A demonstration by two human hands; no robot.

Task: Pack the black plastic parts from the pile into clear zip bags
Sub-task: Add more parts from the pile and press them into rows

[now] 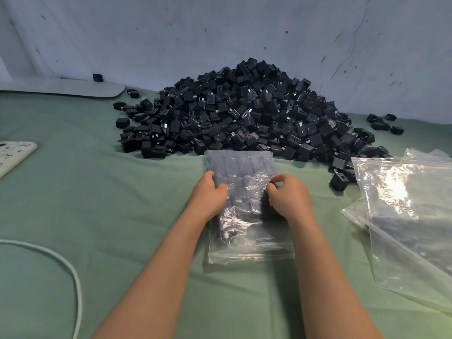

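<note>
Nearest, a white cable [73, 272] loops over the green cloth [146, 192] at the left. Straight ahead, flat on that cloth, lies the zip bag [247, 241] with its zip end toward the person. That near end is slack, crinkled film with little in it, while the far half is packed with rows of black parts [239, 165] seen dimly through the plastic. The left hand [208, 192] grips the bag's left edge, fingers curled over the side. The right hand [287, 195] sits on top at the right, fingers bent tight and pinching the film, though I cannot tell whether a part is caught under them. I judge the bag floppy and heavy at its far end: the film is thin and slippery, and the hard loose blocks will slide toward whichever end drops. It wants holding by both sides around the filled section, or from beneath, not by the empty mouth alone. Off to the right lies a stack of empty bags [403, 211], glossy and limp, light enough to slide apart. Beyond the zip bag's far end, right up against it, rises the pile [244, 106] of parts, with a few strays to either side, against a pale wall [220, 33].
</note>
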